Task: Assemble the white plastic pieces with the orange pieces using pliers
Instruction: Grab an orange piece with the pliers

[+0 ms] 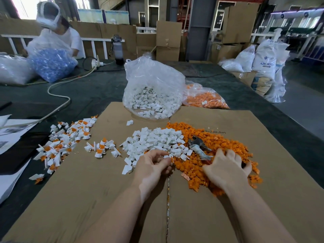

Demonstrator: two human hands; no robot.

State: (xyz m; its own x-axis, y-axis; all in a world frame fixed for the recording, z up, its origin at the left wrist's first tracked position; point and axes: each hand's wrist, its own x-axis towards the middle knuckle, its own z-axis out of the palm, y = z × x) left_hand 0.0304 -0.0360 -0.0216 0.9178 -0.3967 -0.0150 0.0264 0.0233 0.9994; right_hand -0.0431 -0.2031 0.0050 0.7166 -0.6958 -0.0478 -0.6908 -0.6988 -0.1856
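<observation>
A heap of white plastic pieces [154, 141] lies mid-cardboard, touching a wide heap of orange pieces [210, 149] to its right. The pliers [199, 146], with wrapped handles, rest on the orange heap near the seam between the heaps. My left hand [152, 165] is at the near edge of the white heap, fingers pinched around a small white piece with an orange piece against it. My right hand [226, 167] lies palm down on the orange heap, fingers spread into the pieces; whether it grips any is hidden. Assembled white-and-orange pieces [68, 142] are scattered at the left.
A clear bag of white pieces [152, 95] and a bag of orange pieces [205, 99] stand at the cardboard's [87, 199] far edge. Papers [10, 137] lie at the left edge. Another person [57, 35] with a bag of blue parts sits far left. A cable [57, 95] crosses the table.
</observation>
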